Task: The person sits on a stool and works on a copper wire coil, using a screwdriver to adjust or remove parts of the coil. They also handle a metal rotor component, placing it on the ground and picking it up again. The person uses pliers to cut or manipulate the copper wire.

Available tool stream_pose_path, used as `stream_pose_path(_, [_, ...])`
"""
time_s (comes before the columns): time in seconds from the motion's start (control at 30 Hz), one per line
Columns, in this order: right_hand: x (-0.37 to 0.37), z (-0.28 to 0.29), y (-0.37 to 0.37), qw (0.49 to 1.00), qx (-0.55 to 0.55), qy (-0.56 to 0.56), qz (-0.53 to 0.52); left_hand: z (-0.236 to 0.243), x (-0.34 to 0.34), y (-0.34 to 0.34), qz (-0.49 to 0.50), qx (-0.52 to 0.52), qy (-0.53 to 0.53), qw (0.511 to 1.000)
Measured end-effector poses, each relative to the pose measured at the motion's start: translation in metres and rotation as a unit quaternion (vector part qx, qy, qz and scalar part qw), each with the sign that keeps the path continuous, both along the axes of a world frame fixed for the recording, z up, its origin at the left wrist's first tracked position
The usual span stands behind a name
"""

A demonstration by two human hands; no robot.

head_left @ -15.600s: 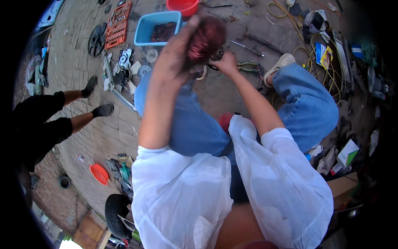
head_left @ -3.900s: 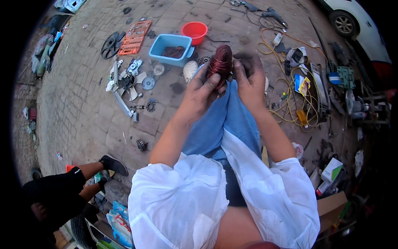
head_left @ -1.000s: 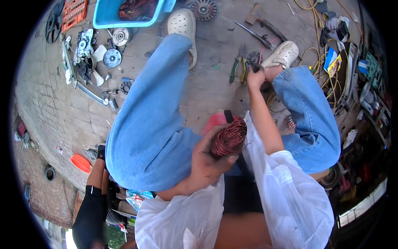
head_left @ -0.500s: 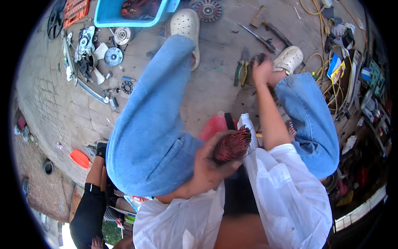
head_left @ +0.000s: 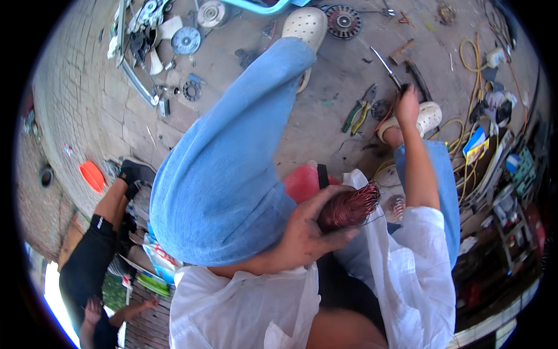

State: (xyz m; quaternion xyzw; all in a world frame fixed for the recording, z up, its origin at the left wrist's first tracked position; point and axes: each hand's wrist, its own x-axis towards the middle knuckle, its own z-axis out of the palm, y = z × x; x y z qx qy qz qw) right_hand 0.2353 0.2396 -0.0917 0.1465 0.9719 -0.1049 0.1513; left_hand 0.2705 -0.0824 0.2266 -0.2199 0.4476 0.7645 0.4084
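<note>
My left hand [head_left: 311,230] is wrapped round a thick bundle of reddish copper wire [head_left: 349,210], whose frayed ends point right above my lap. Out to the far right, my right hand [head_left: 408,106] is closed on the black handle of a knife [head_left: 386,65]; its narrow blade points away and to the left. Beside that hand lie a small dark round part [head_left: 381,109] and pliers [head_left: 361,109] with green and yellow handles. A hammer [head_left: 417,80] rests just beyond the hand, close to my right shoe [head_left: 427,118].
A blue tub [head_left: 261,7] stands at the far edge. Metal motor parts, including a round disc [head_left: 186,41], lie at the far left, and a slotted rotor [head_left: 343,22] beyond my left shoe. Yellow cable [head_left: 468,61] and scrap line the right. Another person [head_left: 87,262] is at the lower left.
My right hand has left the dark round part on the ground and moved to the knife handle. The left hand keeps the wire bundle. The whole view has shifted.
</note>
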Motion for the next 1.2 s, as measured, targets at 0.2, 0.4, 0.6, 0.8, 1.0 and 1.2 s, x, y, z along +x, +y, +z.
stream_pose_path(0.2, [-0.014,0.057,-0.069,0.995,-0.097,0.005,0.017,0.001,-0.003,0.002,0.016,0.034,-0.015,0.999])
stream_pose_path(0.4, [-0.041,0.063,-0.078,0.976,-0.208,0.058,0.009,0.003,-0.007,-0.002,0.026,0.018,0.001,0.999])
stream_pose_path(0.6, [-0.066,0.081,-0.086,0.993,-0.106,0.021,0.051,0.000,-0.009,-0.008,-0.027,-0.015,0.039,0.999])
stream_pose_path(0.8, [-0.072,0.092,-0.083,0.986,0.021,0.029,0.165,0.000,-0.014,-0.010,-0.026,-0.023,0.040,0.999])
stream_pose_path(1.0, [-0.087,0.092,-0.084,0.985,-0.022,0.051,0.160,-0.008,-0.014,-0.010,-0.032,-0.016,0.036,0.999])
stream_pose_path(1.2, [-0.100,0.058,-0.054,0.967,-0.225,-0.116,0.022,-0.004,-0.018,-0.006,-0.027,0.021,-0.018,0.999])
